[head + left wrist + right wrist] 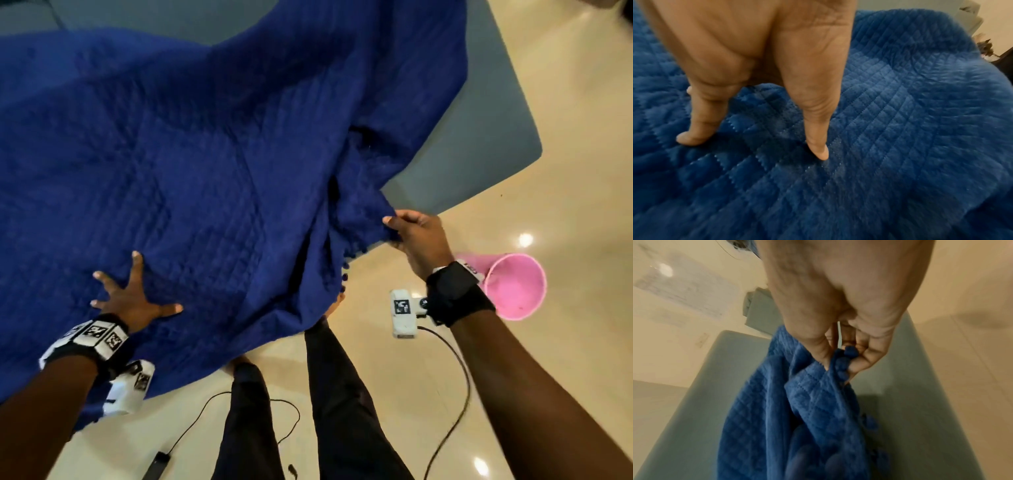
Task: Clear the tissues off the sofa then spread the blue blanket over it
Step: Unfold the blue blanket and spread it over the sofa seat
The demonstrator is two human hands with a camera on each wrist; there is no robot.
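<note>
While right hand (pixel 416 236) pinching blanket (pixel 191 178) edge: left hand (pixel 135 298) splayed flat atop; bare sofa (pixel 479 147) beyond the fingertips.

We see a pink bucket (pixel 513 286) lying tipped on our glossy cream floor (pixel 565 137), black cable (pixel 448 394) trailing nearby.

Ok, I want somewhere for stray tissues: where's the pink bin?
In the head view the pink bin is on the floor at right, just behind the right hand's wrist, off the sofa's corner.
</note>
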